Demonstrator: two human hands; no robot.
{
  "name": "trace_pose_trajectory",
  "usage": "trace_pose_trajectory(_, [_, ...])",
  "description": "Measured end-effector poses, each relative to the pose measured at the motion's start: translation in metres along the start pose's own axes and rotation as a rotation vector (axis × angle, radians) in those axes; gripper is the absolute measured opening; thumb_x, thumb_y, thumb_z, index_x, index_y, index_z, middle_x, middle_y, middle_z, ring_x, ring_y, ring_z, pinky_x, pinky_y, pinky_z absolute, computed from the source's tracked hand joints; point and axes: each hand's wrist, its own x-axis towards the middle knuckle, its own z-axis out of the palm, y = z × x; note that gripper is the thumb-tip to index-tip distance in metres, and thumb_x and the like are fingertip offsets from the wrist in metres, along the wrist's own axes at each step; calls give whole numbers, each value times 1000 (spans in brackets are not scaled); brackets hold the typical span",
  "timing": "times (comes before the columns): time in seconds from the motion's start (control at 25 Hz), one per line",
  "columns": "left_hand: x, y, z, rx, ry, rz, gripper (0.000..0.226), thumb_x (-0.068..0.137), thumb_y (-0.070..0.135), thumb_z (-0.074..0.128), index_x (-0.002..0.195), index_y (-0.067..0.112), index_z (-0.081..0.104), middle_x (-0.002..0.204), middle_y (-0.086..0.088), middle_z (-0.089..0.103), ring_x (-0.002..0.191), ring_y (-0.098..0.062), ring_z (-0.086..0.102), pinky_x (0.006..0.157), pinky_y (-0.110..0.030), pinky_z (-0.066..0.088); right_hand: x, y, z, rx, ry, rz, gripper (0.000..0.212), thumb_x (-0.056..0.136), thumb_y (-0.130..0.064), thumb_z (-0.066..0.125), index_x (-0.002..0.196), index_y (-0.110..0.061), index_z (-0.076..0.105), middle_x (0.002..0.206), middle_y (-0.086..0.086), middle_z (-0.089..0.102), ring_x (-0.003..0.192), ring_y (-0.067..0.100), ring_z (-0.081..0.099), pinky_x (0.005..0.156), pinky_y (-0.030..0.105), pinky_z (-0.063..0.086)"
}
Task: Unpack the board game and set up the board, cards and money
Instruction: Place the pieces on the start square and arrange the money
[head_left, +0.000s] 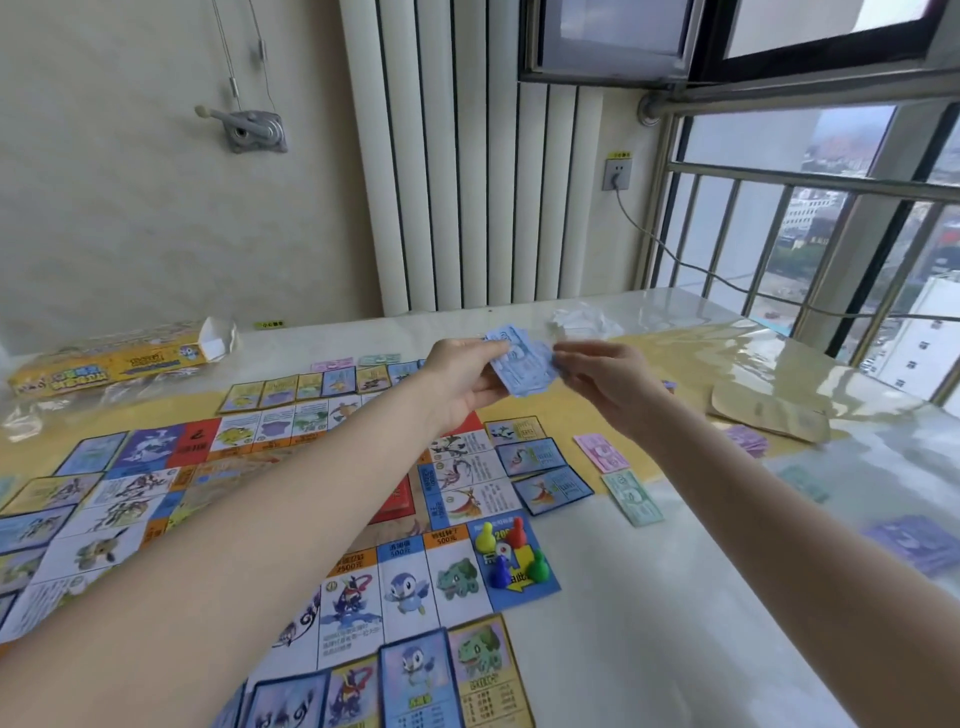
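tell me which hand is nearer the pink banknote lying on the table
Right. The right hand hangs just above and left of the pink banknote; the left hand is farther left, over the board.

Head view, forward-down, close over table (649, 649)

Right of the board (457, 566) lies bare tabletop (649, 623), bounded by the pink note (601, 452), green note (632, 497) and purple notes (917, 543).

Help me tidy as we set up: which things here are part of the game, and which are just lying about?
Game:
board
pawns
blue notes held in left hand and right hand
pink note
green note

Lying about:
yellow box
crumpled wrapper
brown envelope
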Motion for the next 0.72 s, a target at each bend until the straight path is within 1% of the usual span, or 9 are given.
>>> trace_pose_trajectory(0.08, [8, -3, -8, -12, 56, -9, 16, 93, 6, 50, 78, 8, 54, 74, -9, 59, 52, -13, 60, 45, -20, 51, 9, 14, -15, -260, 167, -7, 25, 79, 7, 64, 103, 7, 61, 82, 14, 62, 65, 18, 59, 56, 19, 53])
trace_pose_trajectory(0.16, [13, -9, -14, -26, 105, -19, 16, 93, 8, 50, 77, 7, 53, 72, -8, 57, 57, -14, 56, 40, -15, 48, 14, 29, -23, -503, 256, 2, 21, 77, 8, 63, 97, 3, 63, 89, 18, 62, 68, 22, 59, 52, 21, 48])
trace_pose_trajectory(0.24, [16, -14, -16, -56, 119, -32, 11, 92, 9, 51, 82, 5, 53, 73, -8, 55, 60, -15, 53, 39, -14, 47, 16, 36, -20, -724, 244, -58, 17, 76, 7, 62, 91, 0, 66, 86, 14, 61, 74, 22, 56, 48, 18, 39])
trace_pose_trajectory(0.36, [16, -16, -13, -119, 85, -61, 8, 91, 9, 50, 96, 3, 51, 80, -13, 60, 63, -18, 58, 41, -16, 49, 18, 41, -15, -884, 200, -112, 16, 77, 3, 63, 91, -3, 68, 85, 10, 60, 77, 19, 54, 47, 17, 35])
trace_pose_trajectory(0.44, [14, -16, -10, -157, 60, -79, 7, 92, 9, 47, 87, 4, 50, 75, -13, 64, 61, -19, 62, 42, -18, 50, 19, 41, -17, -963, 137, -87, 14, 80, -1, 64, 92, -5, 69, 91, 9, 63, 79, 18, 54, 50, 18, 36])
trace_pose_trajectory(0.52, [12, -18, -7, -190, 19, -100, 11, 94, 7, 45, 84, 6, 50, 61, -10, 67, 55, -17, 65, 45, -20, 51, 20, 38, -18, -1063, 107, -102, 12, 82, -5, 64, 93, -6, 69, 103, 10, 64, 91, 21, 56, 62, 22, 39])
trace_pose_trajectory(0.6, [12, -22, -8, -140, -12, -93, 9, 94, 5, 47, 87, 6, 52, 56, -7, 67, 58, -19, 65, 51, -23, 52, 15, 28, -13, -1071, 165, -207, 13, 85, -8, 61, 95, -5, 69, 104, 10, 65, 95, 21, 55, 71, 24, 37])
trace_pose_trajectory(0.64, [13, -23, -10, -99, -23, -86, 8, 94, 5, 48, 88, 6, 54, 57, -7, 68, 60, -20, 64, 54, -25, 52, 11, 19, -7, -979, 162, -238, 15, 87, -11, 59, 97, -4, 68, 98, 8, 65, 90, 19, 55, 71, 24, 37])
trace_pose_trajectory(0.72, [12, -23, -15, -61, -16, -69, 6, 92, 3, 52, 87, 5, 55, 63, -10, 67, 52, -17, 64, 52, -25, 52, -1, 1, 10, -680, -31, -195, 21, 89, -16, 57, 98, 1, 65, 85, 5, 64, 77, 17, 55, 63, 23, 41])
